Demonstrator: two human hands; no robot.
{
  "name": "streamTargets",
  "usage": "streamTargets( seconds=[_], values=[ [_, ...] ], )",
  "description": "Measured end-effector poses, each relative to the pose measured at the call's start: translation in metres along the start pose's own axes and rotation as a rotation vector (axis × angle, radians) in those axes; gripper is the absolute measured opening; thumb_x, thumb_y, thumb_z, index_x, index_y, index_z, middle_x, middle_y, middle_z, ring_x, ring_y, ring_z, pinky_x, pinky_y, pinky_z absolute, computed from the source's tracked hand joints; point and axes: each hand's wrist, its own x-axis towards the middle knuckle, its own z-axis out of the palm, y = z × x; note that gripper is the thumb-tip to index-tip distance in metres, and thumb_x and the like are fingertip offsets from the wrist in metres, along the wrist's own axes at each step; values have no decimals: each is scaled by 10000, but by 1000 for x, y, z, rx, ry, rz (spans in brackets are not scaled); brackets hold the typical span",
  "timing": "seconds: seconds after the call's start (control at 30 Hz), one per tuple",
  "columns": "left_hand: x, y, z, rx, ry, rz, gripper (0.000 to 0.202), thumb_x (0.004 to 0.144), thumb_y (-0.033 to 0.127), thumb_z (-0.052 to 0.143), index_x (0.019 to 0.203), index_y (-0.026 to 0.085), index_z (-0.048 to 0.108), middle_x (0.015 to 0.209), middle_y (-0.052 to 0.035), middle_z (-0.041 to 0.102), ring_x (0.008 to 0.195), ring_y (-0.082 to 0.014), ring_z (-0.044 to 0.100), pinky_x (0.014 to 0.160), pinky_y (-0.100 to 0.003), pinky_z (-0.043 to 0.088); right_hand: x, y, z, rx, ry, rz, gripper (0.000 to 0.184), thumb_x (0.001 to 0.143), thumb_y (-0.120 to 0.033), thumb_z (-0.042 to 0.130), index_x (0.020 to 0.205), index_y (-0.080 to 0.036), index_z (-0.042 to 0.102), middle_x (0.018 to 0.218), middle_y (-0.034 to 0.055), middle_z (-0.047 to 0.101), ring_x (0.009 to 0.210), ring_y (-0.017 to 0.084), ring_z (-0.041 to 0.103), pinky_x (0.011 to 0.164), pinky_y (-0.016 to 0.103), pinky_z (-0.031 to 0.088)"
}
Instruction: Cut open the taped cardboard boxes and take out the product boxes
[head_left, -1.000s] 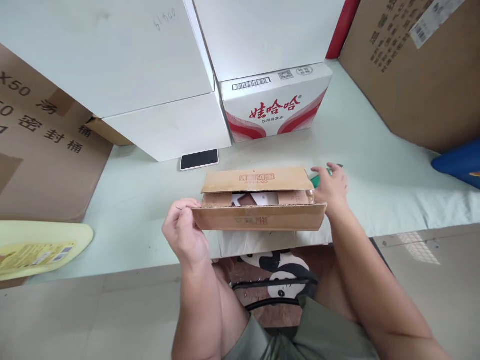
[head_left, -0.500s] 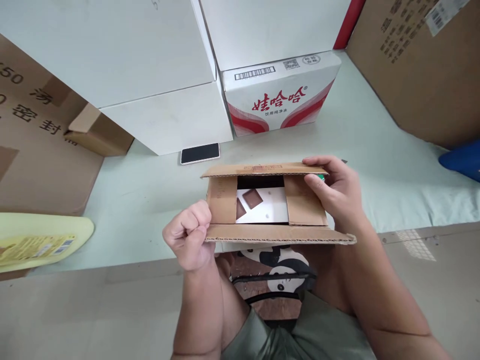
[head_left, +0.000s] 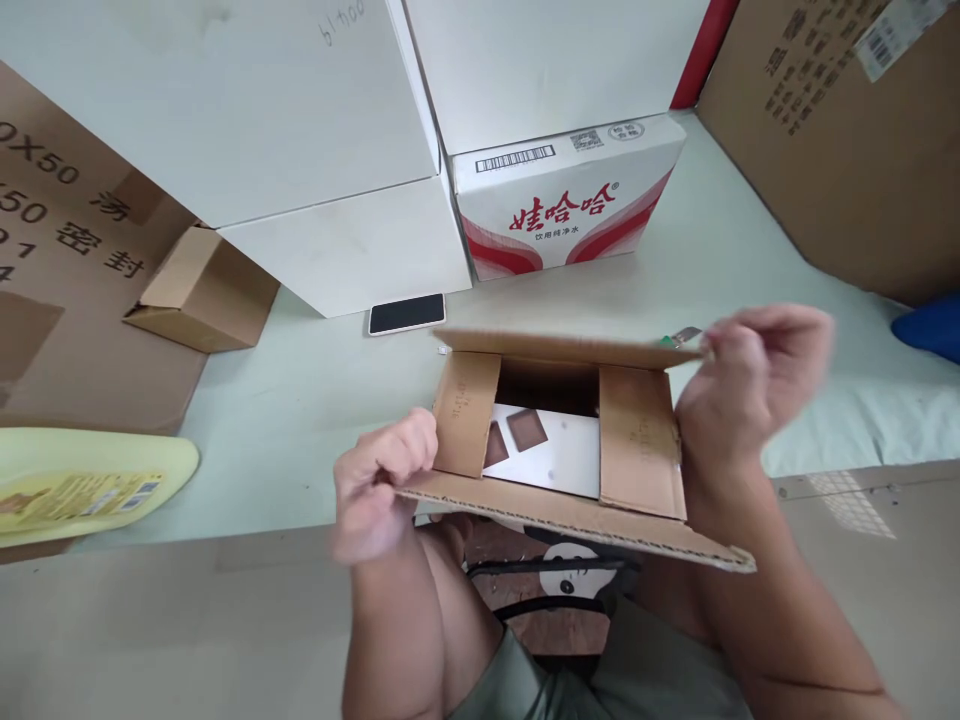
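In front of me is a small cardboard box with its two long flaps folded outward. Its short flaps lie inward, and between them shows a white panel with brown square patches. My left hand is closed on the left end of the near flap. At the far side, my right hand, slightly blurred, pinches the right corner of the raised far flap. Just behind that corner is a green thing with a metal, blade-like piece, partly hidden.
A phone lies by stacked white boxes. Beyond stands a white-and-red carton. Large brown cartons flank the table, with a smaller brown box and a yellow bottle on the left. A stool with panda print is below.
My right hand has moved from the box's right end outward to the far flap's corner, which now stands more upright. The box has tilted, its right side nearer me.
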Motion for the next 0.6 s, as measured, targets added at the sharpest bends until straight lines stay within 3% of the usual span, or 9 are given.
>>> streamTargets(
  seconds=[0.07,0.17,0.2,0.27,0.33,0.4,0.47,0.6],
  values=[
    [1,-8,-12,25,64,-80,478,915,572,509,584,228,530,504,-19,396,540,-194,454,578,-384,416,-1,-16,-9,142,-62,-167,204,871,-338,588,713,-251,494,607,-12,419,522,143,396,535,338,321],
    [-1,-22,-26,136,120,-256,574,903,687,460,704,246,770,904,-115,679,948,-296,650,884,-490,559,0,-37,-29,189,-544,-264,341,991,-361,480,674,-267,565,510,-7,429,421,160,411,446,367,325],
    [-3,-26,-28,154,83,-313,583,897,695,469,759,246,814,1101,-126,699,1121,-331,642,1007,-519,549,1,-43,-36,145,-681,-269,336,1006,-334,474,712,-286,632,529,-6,502,429,168,469,437,376,361],
    [-6,-31,-29,146,-39,-382,572,891,692,502,863,247,861,1402,-109,621,1325,-385,571,1155,-557,499,4,-51,-47,14,-830,-248,292,1011,-276,495,903,-348,757,658,-13,670,492,174,582,431,373,420],
    [-9,-35,-28,128,-144,-390,570,893,701,522,933,253,872,1523,-95,528,1346,-408,557,1174,-582,503,7,-56,-52,-91,-885,-156,312,1027,-280,501,1125,-392,775,876,-8,784,673,196,716,533,373,546],
    [-12,-37,-26,137,-192,-364,574,897,721,535,955,254,863,1544,-100,482,1317,-406,570,1171,-597,515,10,-58,-51,-78,-951,-97,315,1057,-359,477,1194,-374,761,1079,13,812,977,241,783,849,418,652],
    [-13,-40,-25,159,-208,-330,576,893,739,556,955,244,845,1531,-116,477,1315,-402,570,1208,-607,486,13,-57,-46,-13,-1071,-105,349,1066,-477,463,1178,-329,758,1218,40,795,1210,276,740,1127,476,573],
    [-13,-37,-25,162,-273,-350,557,917,703,544,992,235,836,1570,-131,454,1270,-391,606,1157,-603,535,19,-44,-39,177,-1281,-110,470,1008,-650,505,1139,-274,754,1211,62,799,1143,256,769,1087,419,591]
  ],
)
